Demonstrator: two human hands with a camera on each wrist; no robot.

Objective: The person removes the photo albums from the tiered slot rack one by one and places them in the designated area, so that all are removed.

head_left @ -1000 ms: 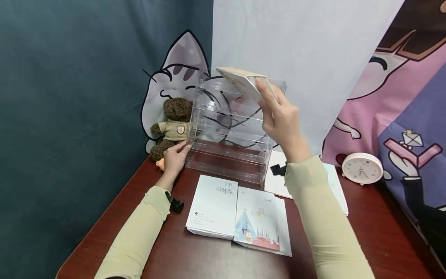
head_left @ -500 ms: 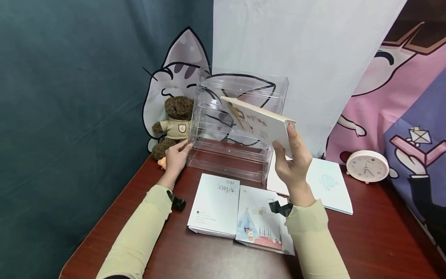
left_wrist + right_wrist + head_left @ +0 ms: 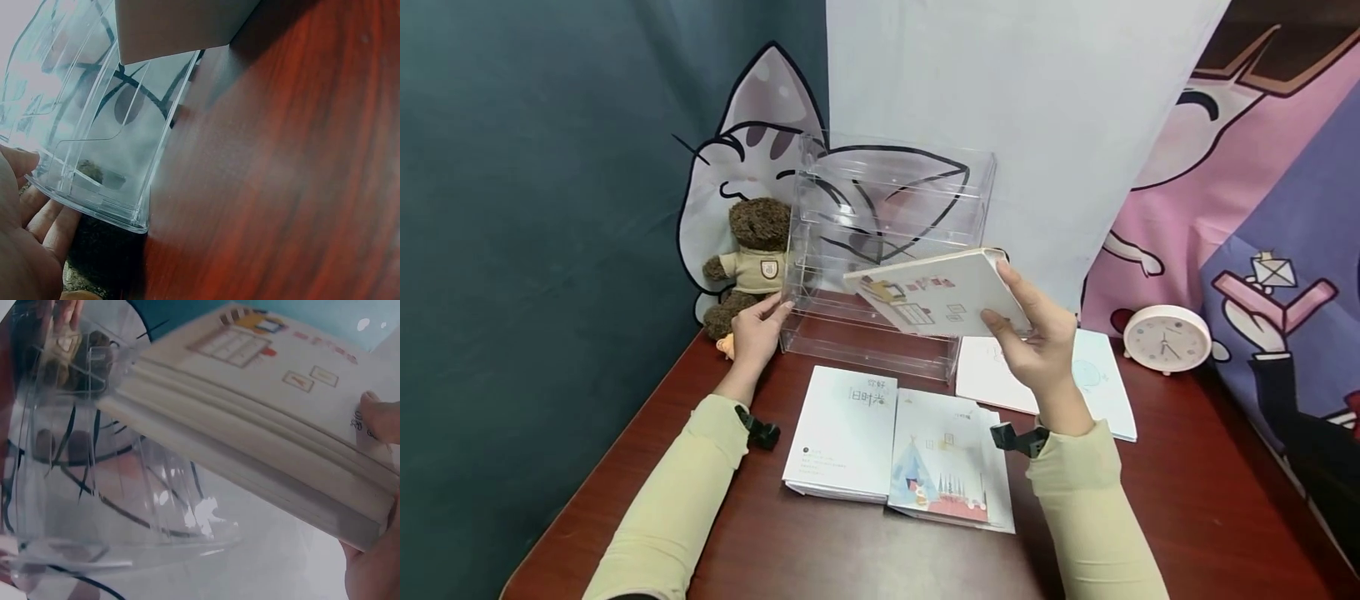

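Observation:
My right hand (image 3: pixel 1037 342) grips a thin stack of notebooks (image 3: pixel 936 292) by its right end, thumb on the illustrated cover and fingers behind. In the right wrist view the notebooks (image 3: pixel 262 450) show several layered page edges. They are tilted in front of the lower tiers of a clear acrylic rack (image 3: pixel 880 354), which has several levels. At the rack's left side, my left hand (image 3: pixel 756 333) pinches the side panel; the left wrist view has the thumb on one face of the rack (image 3: pixel 106 212) and fingers behind it.
Two white notebook stacks, a left one (image 3: pixel 842 442) and an illustrated right one (image 3: pixel 940 467), lie before the rack. More notebooks (image 3: pixel 1108 392) lie behind my right hand. A teddy bear (image 3: pixel 756 267) sits left of the rack; a round clock (image 3: pixel 1167 337) stands right.
My right hand has brought the notebooks down from the rack's upper part to its lower tiers, turning the illustrated cover more into view. My left hand stays on the rack's side.

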